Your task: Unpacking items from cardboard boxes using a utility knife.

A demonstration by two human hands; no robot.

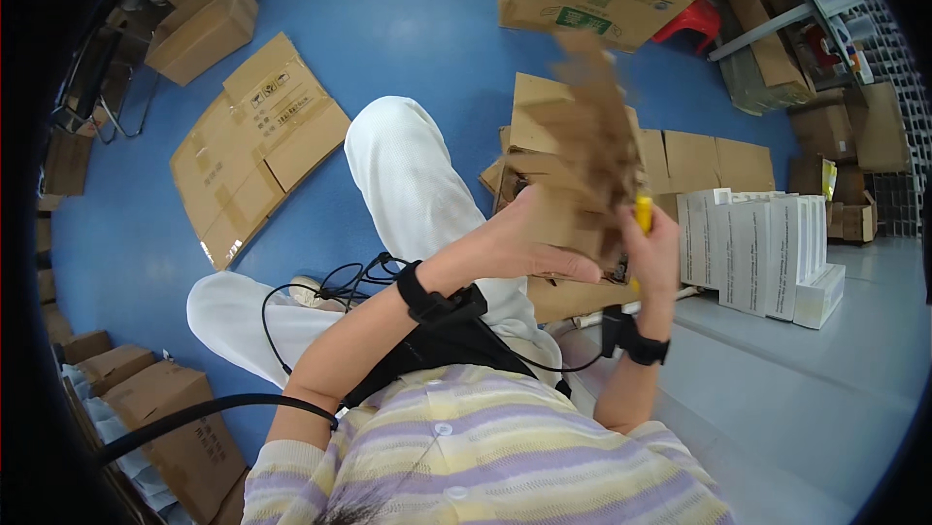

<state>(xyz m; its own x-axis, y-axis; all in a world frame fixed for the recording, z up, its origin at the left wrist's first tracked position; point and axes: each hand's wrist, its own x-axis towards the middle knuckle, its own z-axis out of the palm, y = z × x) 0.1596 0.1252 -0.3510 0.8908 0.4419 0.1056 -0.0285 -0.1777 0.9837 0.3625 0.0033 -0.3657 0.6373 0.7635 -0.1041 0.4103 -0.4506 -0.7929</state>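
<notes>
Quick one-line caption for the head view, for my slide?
Seated person's left hand and right hand, which holds a yellow tool, grip a motion-blurred cardboard piece above a blue floor.

A brown cardboard piece, blurred by motion, stands nearly upright in front of the person, its lower end held at chest height and its top tilting slightly left. Its surface is plain and creased-looking; its exact shape cannot be told. A small yellow tool, probably a cutter, stands upright against its lower right edge.
</notes>
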